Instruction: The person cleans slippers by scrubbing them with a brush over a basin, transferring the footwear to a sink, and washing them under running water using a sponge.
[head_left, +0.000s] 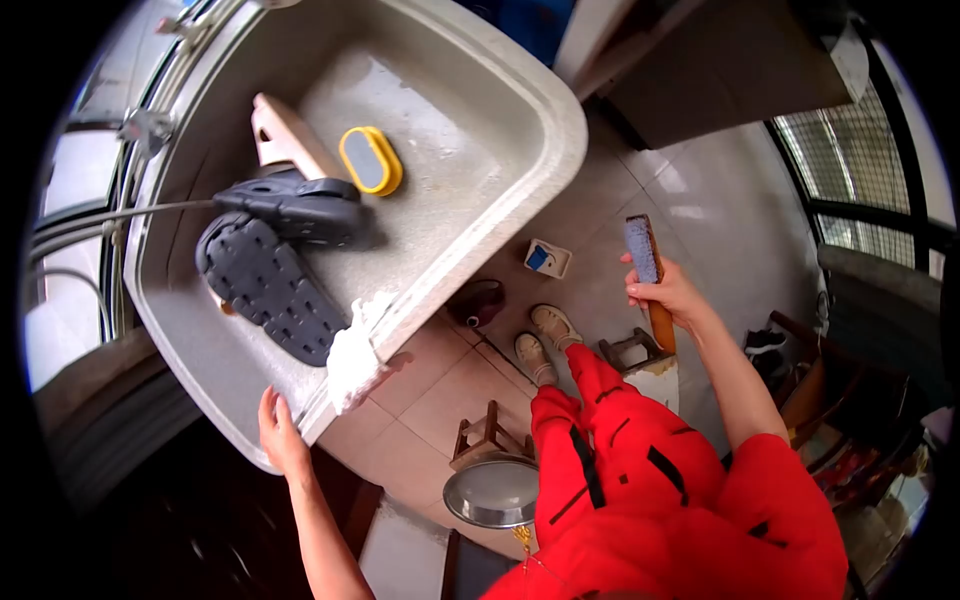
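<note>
My right hand is closed round the handle of a brush, holding it up above the floor, bristles showing; my palm hides part of the grip. My left hand is uncurled at the sink's near corner, holding nothing that I can see; I can't tell how firmly it rests there.

The far side of the sink is cut off at the top of my view. Inside, one dark slipper lies sole up, covering most of something orange. Another dark slipper sits just beyond it, hiding the lower part of a pale pink board. A yellow-edged oval thing lies near them on the sink's bottom. A bunched white cloth hangs over the rim.

Below, a small white box on the floor holds something blue, too small to make out. By a wooden stool is a round metal piece, bowl or lid, I can't say.
</note>
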